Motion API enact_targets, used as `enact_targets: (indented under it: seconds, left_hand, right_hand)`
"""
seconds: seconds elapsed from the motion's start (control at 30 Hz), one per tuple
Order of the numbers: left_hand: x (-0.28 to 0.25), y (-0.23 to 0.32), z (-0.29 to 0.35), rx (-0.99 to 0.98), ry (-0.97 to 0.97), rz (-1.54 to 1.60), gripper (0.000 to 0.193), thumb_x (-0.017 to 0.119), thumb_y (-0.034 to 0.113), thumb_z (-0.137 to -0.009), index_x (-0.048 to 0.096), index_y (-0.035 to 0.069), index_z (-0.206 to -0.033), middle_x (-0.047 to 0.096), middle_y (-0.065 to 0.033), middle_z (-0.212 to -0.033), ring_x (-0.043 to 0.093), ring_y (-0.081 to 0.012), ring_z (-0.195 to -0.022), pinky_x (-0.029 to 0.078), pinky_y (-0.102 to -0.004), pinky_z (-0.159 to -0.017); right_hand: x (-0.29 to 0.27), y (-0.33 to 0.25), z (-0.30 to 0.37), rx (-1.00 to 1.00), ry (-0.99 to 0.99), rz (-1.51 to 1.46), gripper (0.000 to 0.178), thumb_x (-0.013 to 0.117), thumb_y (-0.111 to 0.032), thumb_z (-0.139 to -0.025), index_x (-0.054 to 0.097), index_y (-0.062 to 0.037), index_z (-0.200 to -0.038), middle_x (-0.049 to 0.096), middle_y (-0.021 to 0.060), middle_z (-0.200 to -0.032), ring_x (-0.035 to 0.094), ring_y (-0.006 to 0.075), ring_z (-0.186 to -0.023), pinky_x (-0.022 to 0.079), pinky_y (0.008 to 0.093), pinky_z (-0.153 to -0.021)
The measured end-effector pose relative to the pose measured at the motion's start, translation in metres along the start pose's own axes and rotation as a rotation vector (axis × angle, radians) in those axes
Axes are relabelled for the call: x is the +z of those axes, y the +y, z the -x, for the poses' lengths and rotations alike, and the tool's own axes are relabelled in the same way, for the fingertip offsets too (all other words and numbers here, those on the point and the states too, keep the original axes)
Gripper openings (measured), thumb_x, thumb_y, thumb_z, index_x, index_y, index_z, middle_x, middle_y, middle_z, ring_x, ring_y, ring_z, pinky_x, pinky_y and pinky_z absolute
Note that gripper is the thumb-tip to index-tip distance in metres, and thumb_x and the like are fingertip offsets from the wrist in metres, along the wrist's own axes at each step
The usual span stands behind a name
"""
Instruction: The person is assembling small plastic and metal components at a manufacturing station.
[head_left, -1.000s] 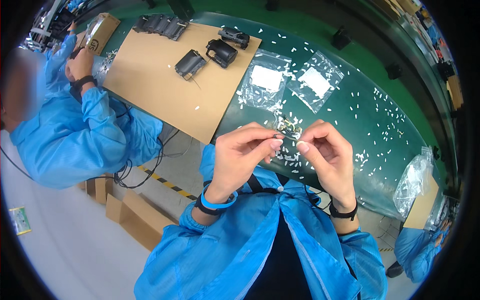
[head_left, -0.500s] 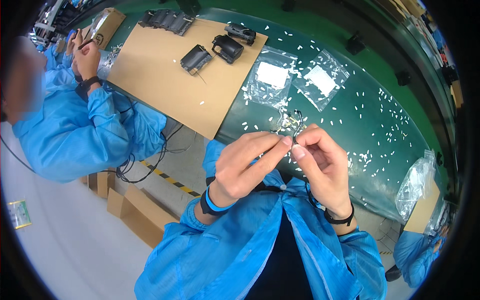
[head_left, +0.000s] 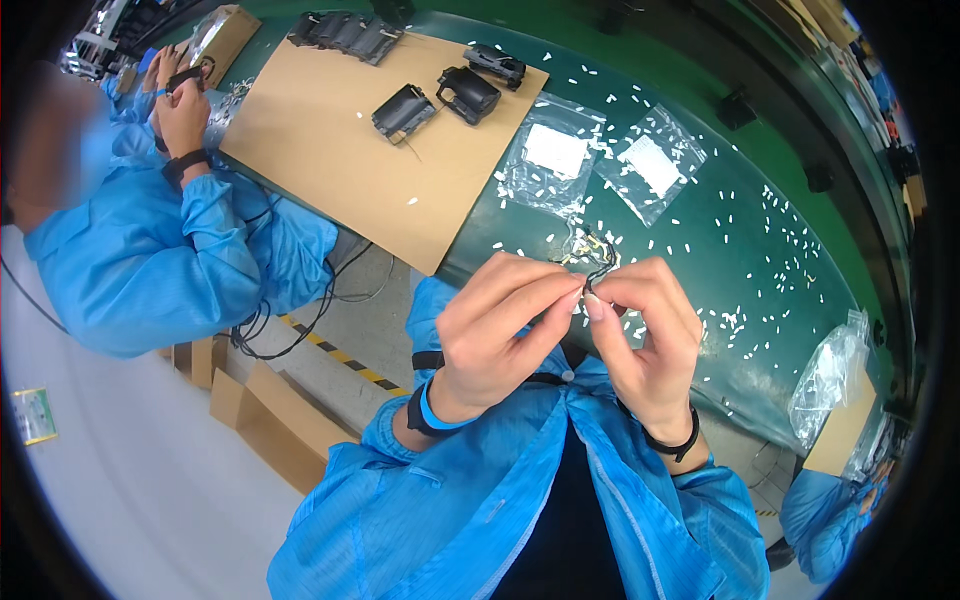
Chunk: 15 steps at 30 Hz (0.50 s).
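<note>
My left hand (head_left: 497, 328) and my right hand (head_left: 652, 325) meet over the near edge of the green table (head_left: 690, 265). Between their pinched fingertips is a thin black cable (head_left: 605, 262), whose upper part loops up past the fingers. The fingertips cover the piece of it being gripped, so its end cannot be made out. Just beyond lies a small tangle of wires with pale and yellowish bits (head_left: 575, 243), partly behind the fingers. Many small white pieces (head_left: 722, 325) are scattered over the table around my hands.
A cardboard sheet (head_left: 340, 150) at left carries several black plastic housings (head_left: 403, 113). Two clear bags with white labels (head_left: 556, 150) lie beyond my hands. A crumpled clear bag (head_left: 830, 375) sits far right. A co-worker in blue (head_left: 170, 260) works at left, near an open carton (head_left: 275, 415).
My left fingers have bent further and drawn closer to the right fingertips around the cable. The cable's loop now leans more to the right. The whole view has shifted slightly.
</note>
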<state>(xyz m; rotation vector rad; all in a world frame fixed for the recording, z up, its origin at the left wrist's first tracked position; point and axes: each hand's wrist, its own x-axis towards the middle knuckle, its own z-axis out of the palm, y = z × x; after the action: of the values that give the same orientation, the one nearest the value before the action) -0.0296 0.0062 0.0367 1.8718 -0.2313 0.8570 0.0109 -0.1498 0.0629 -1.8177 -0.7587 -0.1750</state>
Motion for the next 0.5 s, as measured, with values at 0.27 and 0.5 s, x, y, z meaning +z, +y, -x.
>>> enact_targets:
  seconds: [0.27, 0.5]
  left_hand:
    - [-0.02, -0.002, 0.004, -0.106, 0.034, 0.196, 0.022, 0.079, -0.004, -0.074, 0.073, -0.002, -0.095, 0.07, -0.0122, -0.086, 0.064, -0.0242, -0.074, 0.05, -0.0312, -0.064]
    - [-0.008, 0.008, -0.001, -0.015, -0.016, -0.018, 0.021, 0.078, -0.008, -0.071, 0.073, -0.004, -0.092, 0.071, -0.0124, -0.086, 0.065, -0.0252, -0.078, 0.05, -0.0331, -0.068]
  right_hand:
    - [-0.001, 0.003, 0.006, 0.389, 0.016, -0.505, 0.006, 0.065, 0.007, -0.087, 0.061, 0.0027, -0.09, 0.061, 0.0088, -0.086, 0.055, 0.0143, -0.072, 0.045, 0.0264, -0.065]
    - [0.004, -0.001, 0.003, 0.129, 0.013, -0.206, 0.008, 0.067, 0.007, -0.086, 0.062, 0.0029, -0.091, 0.061, 0.0096, -0.086, 0.057, 0.015, -0.072, 0.046, 0.0267, -0.064]
